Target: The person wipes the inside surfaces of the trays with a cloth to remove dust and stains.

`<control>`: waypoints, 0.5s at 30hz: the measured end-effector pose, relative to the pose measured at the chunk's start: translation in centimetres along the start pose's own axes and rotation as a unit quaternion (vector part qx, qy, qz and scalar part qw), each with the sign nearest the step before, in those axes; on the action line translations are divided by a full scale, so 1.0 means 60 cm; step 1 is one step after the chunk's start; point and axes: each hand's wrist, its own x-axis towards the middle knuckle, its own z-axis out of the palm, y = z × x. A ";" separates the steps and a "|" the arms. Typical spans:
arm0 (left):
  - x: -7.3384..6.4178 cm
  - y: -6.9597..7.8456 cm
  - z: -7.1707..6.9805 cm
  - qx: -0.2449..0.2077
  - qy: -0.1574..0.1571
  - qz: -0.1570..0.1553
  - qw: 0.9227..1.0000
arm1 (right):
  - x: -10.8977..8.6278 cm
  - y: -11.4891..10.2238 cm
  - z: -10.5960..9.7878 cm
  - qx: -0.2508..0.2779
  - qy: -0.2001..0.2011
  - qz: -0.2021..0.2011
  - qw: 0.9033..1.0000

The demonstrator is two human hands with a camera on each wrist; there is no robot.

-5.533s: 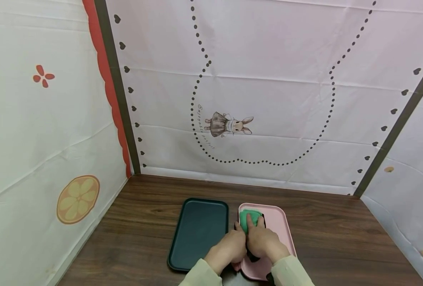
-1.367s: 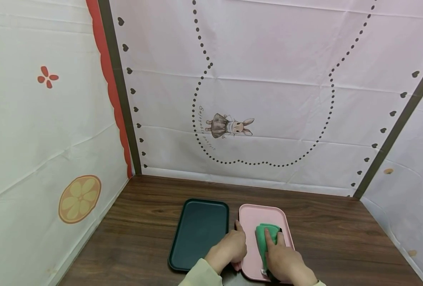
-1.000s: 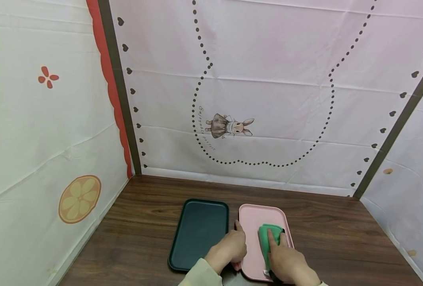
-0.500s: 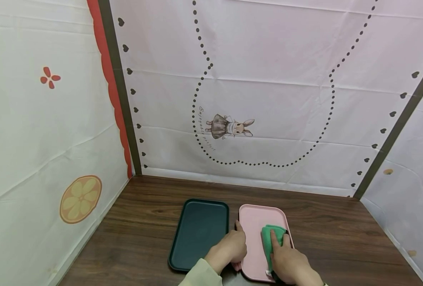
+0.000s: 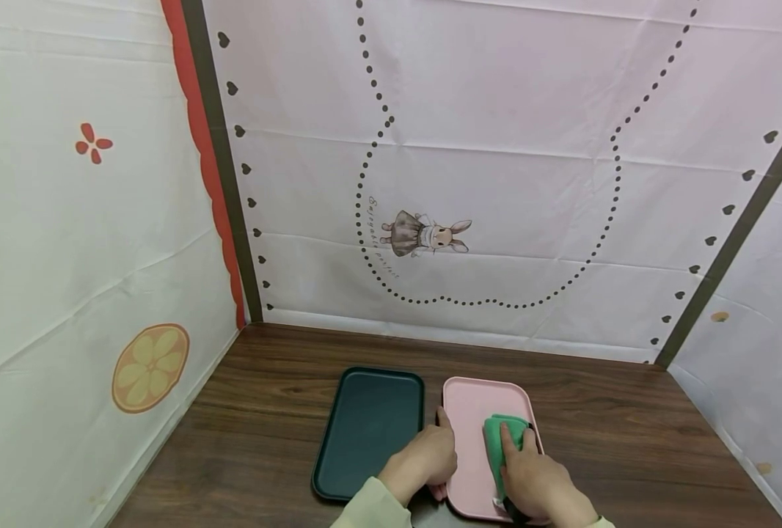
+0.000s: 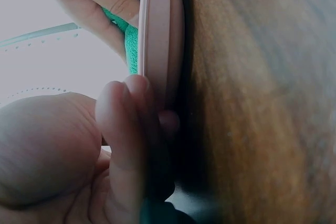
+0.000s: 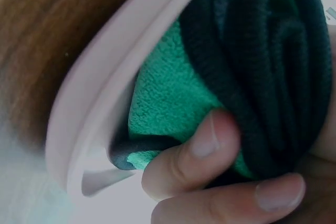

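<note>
A folded green cloth (image 5: 494,444) with dark edging lies in the pink tray (image 5: 465,402), along its right side. My right hand (image 5: 535,480) grips it from above, index finger stretched along the cloth. In the right wrist view, curled fingers (image 7: 202,150) hold the cloth's rolled layers against the tray wall. My left hand (image 5: 428,456) is at the tray's left edge, index finger pointing along the rim. Its fingertips (image 6: 137,85) touch the tray's side in the left wrist view, the other fingers bent. The cloth's underside is hidden.
A dark green tray (image 5: 373,433) lies just left of the pink one, with my left wrist over its near right corner. Both trays are on a brown wooden table (image 5: 629,433). Printed white sheets (image 5: 497,191) stand around the back and sides.
Since the oldest frame, my right hand has carried the green cloth from the pink tray's left side to its right and nearer side. My left hand has stayed at the left edge.
</note>
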 end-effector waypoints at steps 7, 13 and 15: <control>0.001 0.000 -0.001 -0.002 -0.011 -0.004 1.000 | 0.006 -0.001 -0.007 0.007 -0.013 0.006 1.000; 0.000 0.000 -0.001 -0.003 -0.017 -0.010 1.000 | 0.012 -0.002 -0.011 0.013 -0.017 0.006 1.000; 0.001 0.000 -0.002 -0.004 -0.019 -0.010 1.000 | 0.015 -0.001 -0.011 0.014 -0.015 0.005 1.000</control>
